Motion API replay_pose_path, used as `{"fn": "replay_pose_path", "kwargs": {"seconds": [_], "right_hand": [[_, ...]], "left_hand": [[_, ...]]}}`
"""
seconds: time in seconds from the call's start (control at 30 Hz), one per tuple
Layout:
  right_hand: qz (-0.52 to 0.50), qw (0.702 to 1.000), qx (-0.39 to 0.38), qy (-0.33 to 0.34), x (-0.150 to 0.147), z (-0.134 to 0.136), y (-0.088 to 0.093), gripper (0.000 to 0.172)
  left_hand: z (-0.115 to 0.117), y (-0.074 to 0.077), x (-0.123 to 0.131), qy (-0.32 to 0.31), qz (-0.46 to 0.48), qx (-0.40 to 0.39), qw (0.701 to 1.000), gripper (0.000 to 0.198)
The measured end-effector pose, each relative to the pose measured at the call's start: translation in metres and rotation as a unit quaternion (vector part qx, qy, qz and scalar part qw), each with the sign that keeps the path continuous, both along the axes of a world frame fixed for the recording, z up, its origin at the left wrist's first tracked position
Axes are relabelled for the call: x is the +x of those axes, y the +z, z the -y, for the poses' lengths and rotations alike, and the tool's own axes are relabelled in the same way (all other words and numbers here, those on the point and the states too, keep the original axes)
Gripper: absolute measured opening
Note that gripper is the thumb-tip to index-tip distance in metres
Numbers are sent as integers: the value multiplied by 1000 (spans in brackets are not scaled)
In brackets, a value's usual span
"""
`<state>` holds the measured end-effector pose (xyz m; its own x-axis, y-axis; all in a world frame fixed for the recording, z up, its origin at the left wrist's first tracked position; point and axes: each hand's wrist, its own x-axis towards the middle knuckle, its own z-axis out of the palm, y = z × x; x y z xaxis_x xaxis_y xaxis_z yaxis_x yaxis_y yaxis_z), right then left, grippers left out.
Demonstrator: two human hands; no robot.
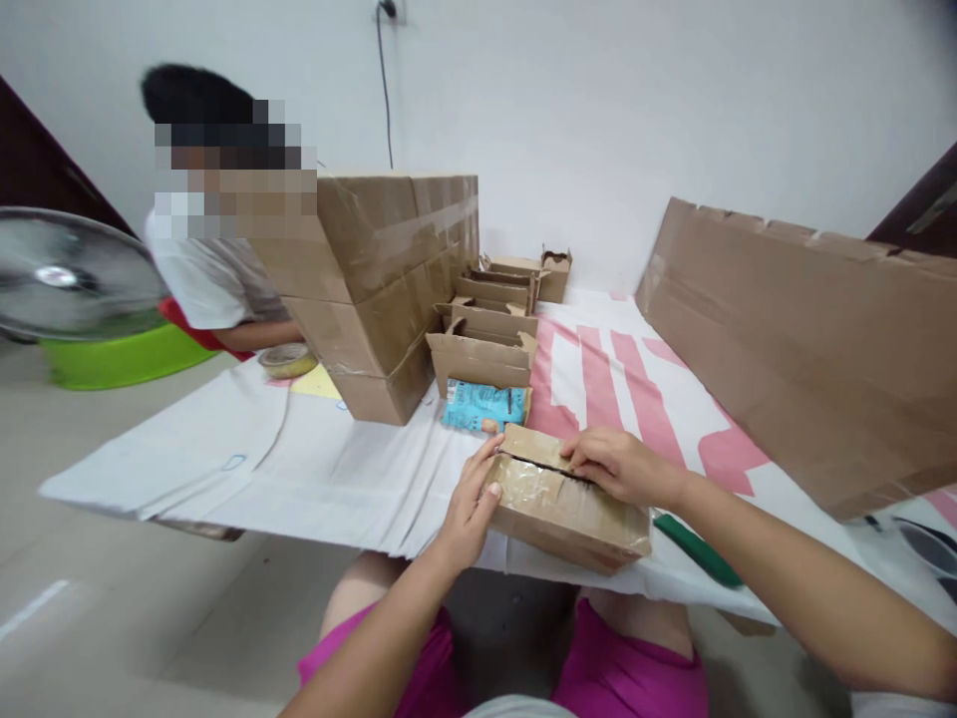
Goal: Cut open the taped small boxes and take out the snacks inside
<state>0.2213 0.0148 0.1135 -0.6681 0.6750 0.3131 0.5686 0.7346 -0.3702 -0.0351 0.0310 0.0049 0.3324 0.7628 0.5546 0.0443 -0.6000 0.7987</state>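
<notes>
A small brown cardboard box (568,509) with shiny clear tape on its top lies in front of me near the table edge. A dark gap runs between its top flaps. My left hand (471,504) grips the box's left end, thumb on top and fingers along the far side. With bent fingers pressed together, my right hand (609,464) holds the flap edge at the gap; its fingertips are partly hidden. Just beyond the box lies a blue printed packet (484,406). A long green object (699,550) rests by the box's right end, partly behind my right forearm.
Stacked taped boxes (389,249) rise at the left, beside a row of open-topped boxes (485,344). A large cardboard sheet or box side (807,349) stands at the right. A tape roll (288,360) lies near another person (216,279). A fan (56,276) is far left.
</notes>
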Motion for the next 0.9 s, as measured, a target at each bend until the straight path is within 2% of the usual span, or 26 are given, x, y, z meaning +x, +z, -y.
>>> {"fn": "replay_pose_path", "kwargs": {"seconds": [0.27, 0.57, 0.67, 0.77, 0.83, 0.9], "right_hand": [[-20, 1000, 8, 1, 14, 8, -3, 17], [-36, 998, -44, -15, 29, 16, 2, 11], [-80, 988, -126, -48, 35, 20, 4, 13], [-177, 957, -209, -93, 41, 19, 3, 24], [-224, 940, -221, -132, 43, 15, 0, 30], [-225, 940, -194, -167, 39, 11, -2, 31]], "left_hand": [[1, 4, -1, 8, -20, 7, 1000, 40], [1, 2, -1, 6, -15, -1, 1000, 41], [1, 1, -1, 5, -7, -2, 1000, 39], [0, -1, 0, 4, 3, -3, 1000, 39], [1, -1, 1, 5, 9, -5, 1000, 40], [1, -1, 1, 6, 13, -7, 1000, 40]]}}
